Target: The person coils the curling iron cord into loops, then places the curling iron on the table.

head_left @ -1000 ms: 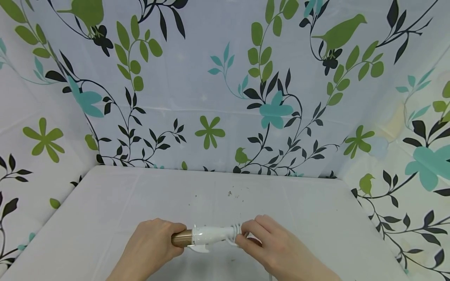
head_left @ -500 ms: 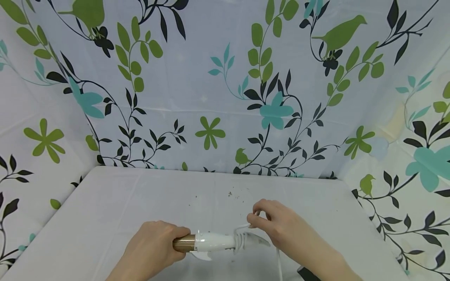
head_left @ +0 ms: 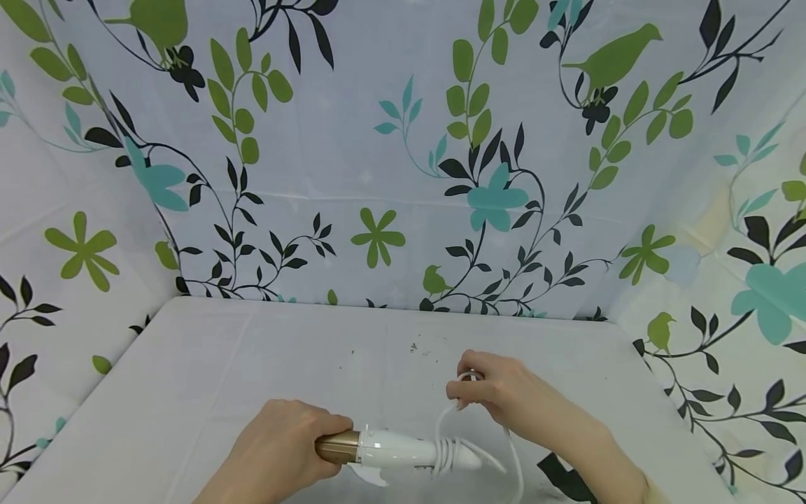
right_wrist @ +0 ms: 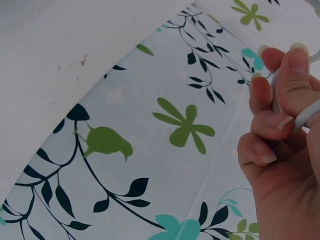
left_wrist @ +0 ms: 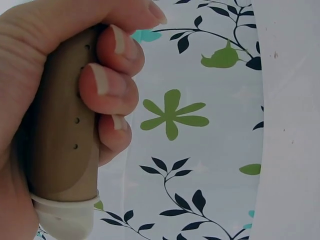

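Note:
A curling iron (head_left: 393, 449) with a white handle and a gold-brown barrel lies crosswise in front of me. My left hand (head_left: 280, 448) grips its barrel, thumb on top. Close up in the left wrist view, several fingers curl round the barrel (left_wrist: 65, 145), which has small dark holes. White cord (head_left: 446, 455) is wound in loops around the handle's right end. Up and to the right of those loops, my right hand (head_left: 504, 392) pinches a loose stretch of the cord. The right wrist view has the cord (right_wrist: 307, 114) running through the curled fingers.
A white-covered table (head_left: 252, 357) lies beneath, with tiny dark specks (head_left: 415, 347) toward its middle. Patterned fabric (head_left: 352, 161) with leaves and birds surrounds it. A dark flat object (head_left: 563, 477) sits near my right forearm.
My right hand has moved from the handle's end up and to the right, drawing cord out from the windings. The curling iron has shifted slightly down and right with my left hand.

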The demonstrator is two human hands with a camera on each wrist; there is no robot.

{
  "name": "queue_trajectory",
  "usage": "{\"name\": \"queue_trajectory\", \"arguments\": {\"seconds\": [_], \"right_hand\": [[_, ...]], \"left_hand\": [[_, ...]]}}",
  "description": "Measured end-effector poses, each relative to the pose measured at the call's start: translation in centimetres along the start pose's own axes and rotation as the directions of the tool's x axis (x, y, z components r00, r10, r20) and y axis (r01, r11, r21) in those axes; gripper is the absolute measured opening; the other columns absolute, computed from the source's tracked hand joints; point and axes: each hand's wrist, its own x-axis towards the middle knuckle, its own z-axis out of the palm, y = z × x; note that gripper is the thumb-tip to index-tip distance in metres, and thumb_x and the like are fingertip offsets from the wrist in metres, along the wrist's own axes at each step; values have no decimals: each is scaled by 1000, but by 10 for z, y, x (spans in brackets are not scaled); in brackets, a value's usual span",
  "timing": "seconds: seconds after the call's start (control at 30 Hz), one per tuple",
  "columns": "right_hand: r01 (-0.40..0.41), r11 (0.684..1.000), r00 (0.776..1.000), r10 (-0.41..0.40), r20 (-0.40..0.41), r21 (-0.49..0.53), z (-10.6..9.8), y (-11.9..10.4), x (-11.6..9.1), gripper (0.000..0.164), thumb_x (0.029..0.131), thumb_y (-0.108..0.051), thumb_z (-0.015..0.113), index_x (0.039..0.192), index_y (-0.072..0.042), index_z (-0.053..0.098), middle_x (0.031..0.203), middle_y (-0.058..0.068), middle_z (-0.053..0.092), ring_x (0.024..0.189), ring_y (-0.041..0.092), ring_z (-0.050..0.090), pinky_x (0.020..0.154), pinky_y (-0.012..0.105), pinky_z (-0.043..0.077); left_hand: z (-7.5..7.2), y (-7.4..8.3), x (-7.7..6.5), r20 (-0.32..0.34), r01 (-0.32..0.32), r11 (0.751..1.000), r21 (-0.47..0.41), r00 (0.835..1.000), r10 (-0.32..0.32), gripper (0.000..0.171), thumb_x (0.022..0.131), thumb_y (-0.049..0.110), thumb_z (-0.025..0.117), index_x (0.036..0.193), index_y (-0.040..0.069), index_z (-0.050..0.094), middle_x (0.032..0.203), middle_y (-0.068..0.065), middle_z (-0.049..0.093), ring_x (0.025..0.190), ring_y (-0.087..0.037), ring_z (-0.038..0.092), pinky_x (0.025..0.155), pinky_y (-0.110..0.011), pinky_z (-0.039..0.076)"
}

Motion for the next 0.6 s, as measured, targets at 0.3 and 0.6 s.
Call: {"name": "queue_trajectory", "arguments": {"seconds": [0.3, 0.6], "right_hand": [[4, 986, 998, -14, 60, 168, 14, 10, -5, 52, 71, 22, 71, 99, -22, 67, 89, -6, 54, 79, -3, 64, 66, 4, 43], [63, 955, 998, -64, -6, 290, 39, 9, -10, 52, 74, 22, 66, 105, -19, 67, 86, -4, 53, 77, 0, 65, 73, 6, 47]], "left_hand": [[-1, 0, 0, 6, -28, 1000, -6, 1000, 28, 35, 50, 10, 80, 69, 32, 59, 58, 27, 40, 53, 9, 24, 51, -9, 23], [-4, 0, -1, 5, -9, 998, -63, 1000, 9, 35, 52, 6, 79, 74, 30, 66, 61, 27, 47, 53, 11, 27, 51, -8, 26]]}}
